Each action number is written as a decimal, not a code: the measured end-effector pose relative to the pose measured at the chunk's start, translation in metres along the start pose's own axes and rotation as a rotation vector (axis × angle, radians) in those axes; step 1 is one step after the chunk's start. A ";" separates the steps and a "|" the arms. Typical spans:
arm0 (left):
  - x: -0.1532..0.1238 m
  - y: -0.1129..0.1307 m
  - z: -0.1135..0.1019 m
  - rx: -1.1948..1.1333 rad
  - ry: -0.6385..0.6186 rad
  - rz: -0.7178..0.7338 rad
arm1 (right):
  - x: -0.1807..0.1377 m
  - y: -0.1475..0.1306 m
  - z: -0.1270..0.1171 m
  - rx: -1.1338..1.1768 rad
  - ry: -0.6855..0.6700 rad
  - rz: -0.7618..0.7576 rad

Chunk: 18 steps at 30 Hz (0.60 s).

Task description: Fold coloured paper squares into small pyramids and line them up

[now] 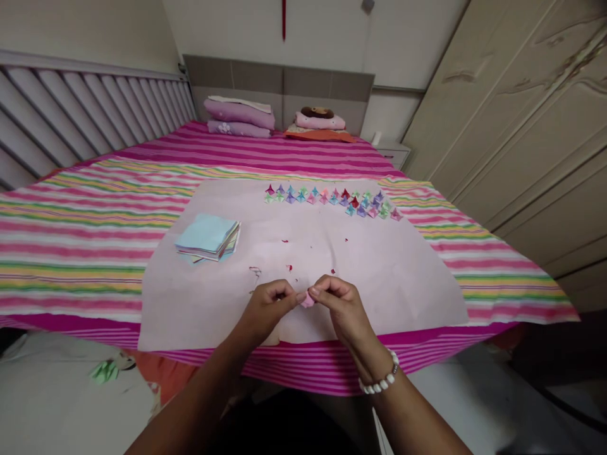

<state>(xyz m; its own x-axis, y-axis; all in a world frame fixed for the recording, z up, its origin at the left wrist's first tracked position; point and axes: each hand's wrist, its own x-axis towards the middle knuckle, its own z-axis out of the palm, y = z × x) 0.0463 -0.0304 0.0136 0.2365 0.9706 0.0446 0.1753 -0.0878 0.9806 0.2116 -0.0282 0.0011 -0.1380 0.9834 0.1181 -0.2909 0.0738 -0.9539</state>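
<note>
A small pink piece of folded paper [308, 299] is pinched between both hands, low over the large pale sheet [403, 284]. My left hand [272, 303] grips its left side with thumb and forefinger. On the other side, my right hand [337, 303], with a white bead bracelet at the wrist, pinches it too. The fingertips cover much of its shape. Dark red scraps [289, 268] lie scattered just beyond the hands. A thin string-like bit [255, 270] rests left of them.
A stack of coloured paper squares [206, 234] sits at the left of the sheet. Rows of small folded paper shapes [324, 197] in many colours line its far edge. Striped bedding [85, 234] surrounds it. Folded bedding [239, 117] lies by the headboard; a wardrobe [512, 107] stands right.
</note>
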 end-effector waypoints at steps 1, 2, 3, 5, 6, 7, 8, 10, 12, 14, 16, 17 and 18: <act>0.001 -0.001 0.001 -0.045 0.012 -0.027 | 0.001 0.001 -0.001 0.006 0.008 0.018; 0.002 -0.002 0.001 -0.075 0.021 -0.045 | 0.001 0.002 -0.001 -0.002 0.008 0.037; 0.002 -0.003 0.002 -0.094 0.029 -0.053 | 0.002 0.003 -0.002 -0.023 0.001 0.052; 0.003 -0.005 0.004 -0.127 0.036 -0.066 | 0.003 0.004 -0.004 -0.086 -0.011 0.059; 0.004 -0.007 0.006 -0.157 0.036 -0.081 | 0.003 0.005 -0.004 -0.115 -0.006 0.053; 0.005 -0.009 0.007 -0.204 0.037 -0.104 | 0.004 0.006 -0.004 -0.135 0.010 0.047; 0.007 -0.011 0.009 -0.264 0.041 -0.135 | 0.005 0.008 -0.004 -0.143 0.035 0.046; 0.011 -0.015 0.012 -0.413 0.057 -0.226 | 0.008 0.011 -0.003 -0.126 0.073 0.087; 0.014 -0.018 0.014 -0.527 0.067 -0.316 | 0.010 0.015 -0.004 -0.090 0.063 0.155; 0.017 -0.020 0.014 -0.570 0.065 -0.371 | 0.011 0.017 -0.007 -0.092 0.030 0.170; 0.018 -0.019 0.013 -0.565 0.075 -0.393 | 0.010 0.018 -0.011 -0.154 0.034 0.060; 0.019 -0.019 0.012 -0.559 0.085 -0.406 | 0.009 0.017 -0.014 -0.199 0.039 -0.028; 0.019 -0.018 0.011 -0.552 0.095 -0.420 | 0.009 0.017 -0.016 -0.245 0.036 -0.117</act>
<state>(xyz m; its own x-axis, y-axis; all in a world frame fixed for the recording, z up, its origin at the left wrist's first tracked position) 0.0584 -0.0127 -0.0050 0.1663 0.9151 -0.3672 -0.2831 0.4010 0.8712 0.2204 -0.0160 -0.0184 -0.0821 0.9707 0.2258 -0.0646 0.2209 -0.9732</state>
